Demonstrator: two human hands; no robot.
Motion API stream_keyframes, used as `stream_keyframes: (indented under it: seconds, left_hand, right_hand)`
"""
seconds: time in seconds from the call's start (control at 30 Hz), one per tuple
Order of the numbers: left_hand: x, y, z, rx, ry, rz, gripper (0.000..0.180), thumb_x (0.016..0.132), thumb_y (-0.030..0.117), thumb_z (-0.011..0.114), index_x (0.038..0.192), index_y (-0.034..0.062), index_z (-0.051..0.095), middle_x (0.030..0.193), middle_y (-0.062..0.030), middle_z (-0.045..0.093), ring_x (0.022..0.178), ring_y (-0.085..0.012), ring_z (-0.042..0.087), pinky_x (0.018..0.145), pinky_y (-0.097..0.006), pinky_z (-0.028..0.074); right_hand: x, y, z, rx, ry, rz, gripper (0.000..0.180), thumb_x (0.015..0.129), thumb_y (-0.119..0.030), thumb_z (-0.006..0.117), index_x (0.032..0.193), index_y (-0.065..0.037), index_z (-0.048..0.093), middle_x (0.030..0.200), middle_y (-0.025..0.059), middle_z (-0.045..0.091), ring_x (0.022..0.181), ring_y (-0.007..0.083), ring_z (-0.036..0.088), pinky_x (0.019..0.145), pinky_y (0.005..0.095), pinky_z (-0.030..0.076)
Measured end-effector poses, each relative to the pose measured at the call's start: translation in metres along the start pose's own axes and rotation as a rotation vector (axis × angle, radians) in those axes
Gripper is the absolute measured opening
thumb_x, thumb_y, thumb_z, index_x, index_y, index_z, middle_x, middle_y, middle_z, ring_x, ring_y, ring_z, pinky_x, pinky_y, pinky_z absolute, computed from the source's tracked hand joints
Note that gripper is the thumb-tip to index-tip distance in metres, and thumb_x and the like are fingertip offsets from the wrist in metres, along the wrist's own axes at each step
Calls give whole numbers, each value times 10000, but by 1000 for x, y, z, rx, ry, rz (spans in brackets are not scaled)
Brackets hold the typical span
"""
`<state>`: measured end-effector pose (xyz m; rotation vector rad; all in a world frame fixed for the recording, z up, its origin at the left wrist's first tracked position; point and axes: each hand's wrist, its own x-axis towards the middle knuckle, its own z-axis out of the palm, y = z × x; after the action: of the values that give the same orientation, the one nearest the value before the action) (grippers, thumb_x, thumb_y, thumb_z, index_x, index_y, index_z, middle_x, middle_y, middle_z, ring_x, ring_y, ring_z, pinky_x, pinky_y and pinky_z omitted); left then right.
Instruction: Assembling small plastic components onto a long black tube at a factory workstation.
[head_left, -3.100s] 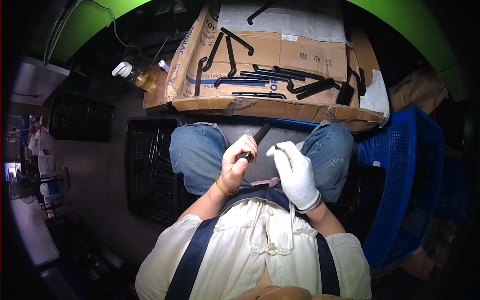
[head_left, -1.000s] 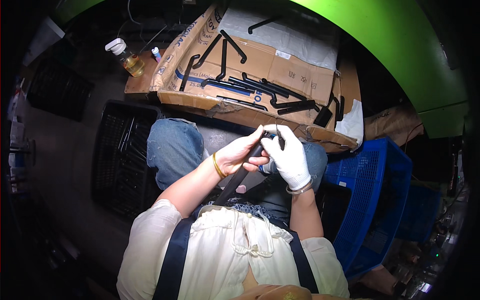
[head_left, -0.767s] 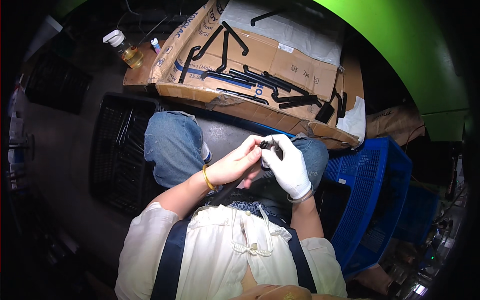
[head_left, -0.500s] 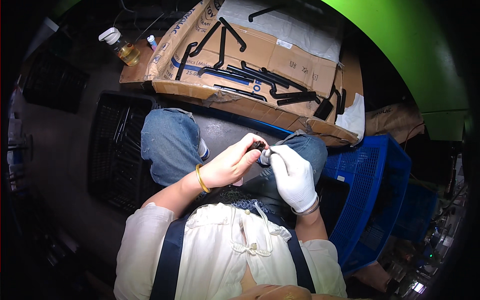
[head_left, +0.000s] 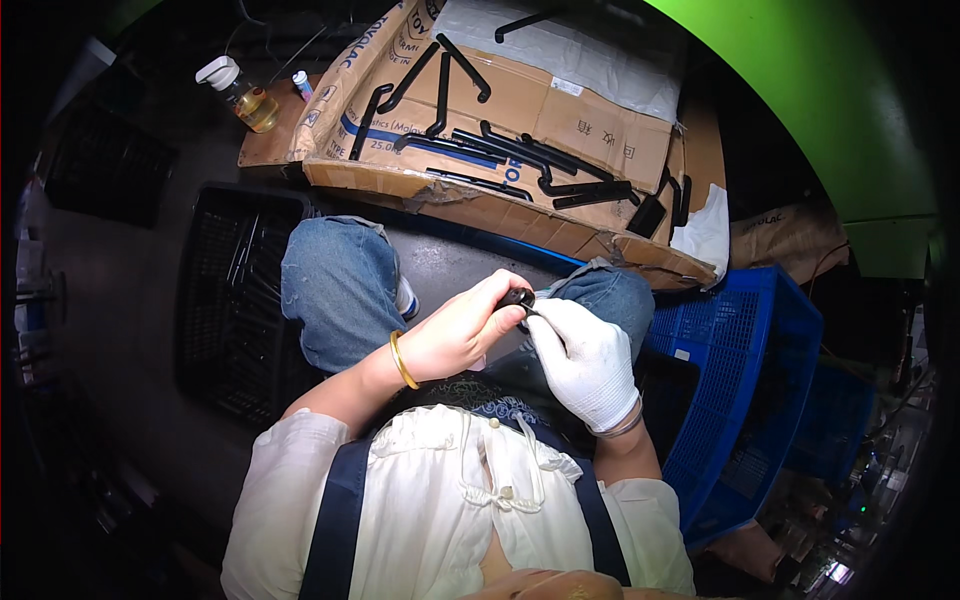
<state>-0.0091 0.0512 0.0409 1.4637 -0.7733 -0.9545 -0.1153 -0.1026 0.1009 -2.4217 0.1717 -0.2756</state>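
Fingers of the left hand (head_left: 455, 335) are pinching the upper end of a small black part (head_left: 518, 297) at the centre of the frame, just above the lap and between the two denim-covered knees. The right hand (head_left: 585, 360), in a white glove, is closing its fingertips on the same black part from the lower right, so both hands are touching it and are meeting tip to tip. The visible end is appearing as a short dark knob; the rest is hidden under the fingers, so the long axis cannot be told here. The left hand is covering more of the part and is the nearer of the two. Above, in the upper half of the frame, a flattened cardboard box (head_left: 600, 120) is carrying a row of long black bent rods (head_left: 520, 150), well apart from the hands; a blue crate (head_left: 760, 370) is standing at the right and a black crate (head_left: 235, 300) at the left. Compared with the view three seconds back, the long black rod then slanting up from the left hand is no longer showing, and the hands are now sitting closer together.
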Motion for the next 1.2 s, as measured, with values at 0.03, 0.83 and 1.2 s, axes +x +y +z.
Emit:
stream_keyframes:
  seconds: [0.03, 0.83, 1.2]
  left_hand:
    - [0, 1, 0, 26, 8, 5, 221, 1013, 147, 469, 1181, 5, 495, 1032, -138, 560, 967, -209, 555, 902, -319, 443]
    - [7, 1, 11, -71, -24, 89, 207, 1061, 265, 410, 1088, 62, 446, 767, 13, 453, 459, -19, 381, 383, -184, 316]
    - [20, -13, 24, -194, 9, -111, 498, 1040, 544, 275, 1097, 101, 496, 566, 18, 463, 410, -57, 397, 381, -208, 336]
  right_hand:
    - [0, -1, 0, -1, 2, -1, 118, 893, -131, 646, 974, -56, 688, 812, 126, 680, 688, 324, 676, 606, 366, 535]
    - [-23, 42, -35, -163, 466, 198, 134, 950, -213, 595, 948, -80, 613, 763, 146, 667, 678, 342, 671, 580, 418, 528]
    - [-11, 33, 42, 645, 298, 172, 226, 952, -221, 595, 1024, -9, 567, 908, 185, 667, 866, 302, 685, 737, 358, 518]
